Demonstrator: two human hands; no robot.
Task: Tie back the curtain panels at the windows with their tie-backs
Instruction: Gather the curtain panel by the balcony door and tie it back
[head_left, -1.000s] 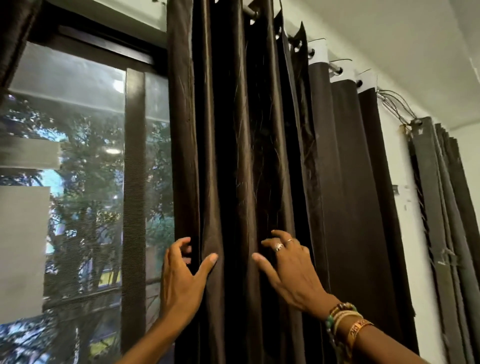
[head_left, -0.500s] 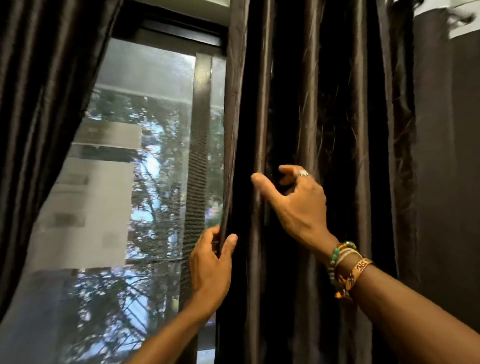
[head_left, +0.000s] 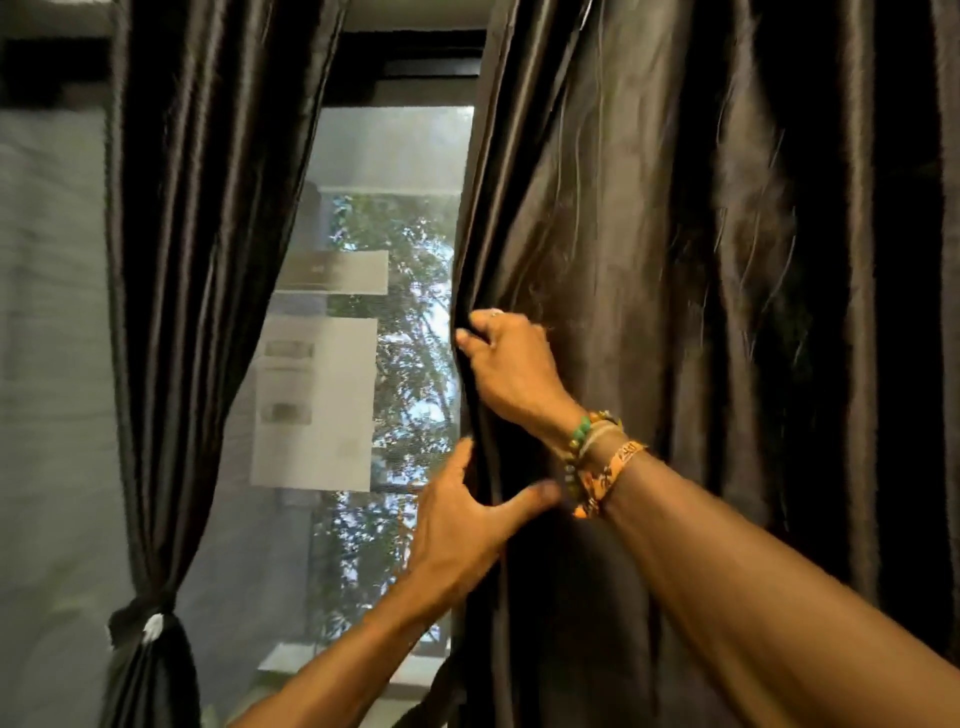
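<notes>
Nearest, two bare forearms enter from the lower edge and cross, the right one passing above the left.

Item 1: left hand (head_left: 462, 525), lower of the two. The thumb is spread wide across the front of the fabric and the fingers reach round the inner edge of the right curtain panel (head_left: 675, 312), pinching that edge between them.

Item 2: right hand (head_left: 506, 371), just above the left. Its fingers are curled tight together round the same edge, bunching the cloth into a fold. A ring (head_left: 496, 312) sits on one finger; beaded and woven bracelets (head_left: 597, 457) circle the wrist.

Item 3: right curtain panel, dark brown, glossy, hanging loose in vertical folds, filling the right half of the view.

Item 4: left curtain panel (head_left: 208, 260), same cloth, well apart to the left, gathered low into a narrow waist by a dark tie-back (head_left: 148, 626) with a white spot on it.

Item 5: window (head_left: 395, 156) between the panels, dark-framed, covered by fine mesh.

Item 6: beyond the mesh, pale building (head_left: 317, 405) and leafy trees (head_left: 410, 312), both blurred.
</notes>
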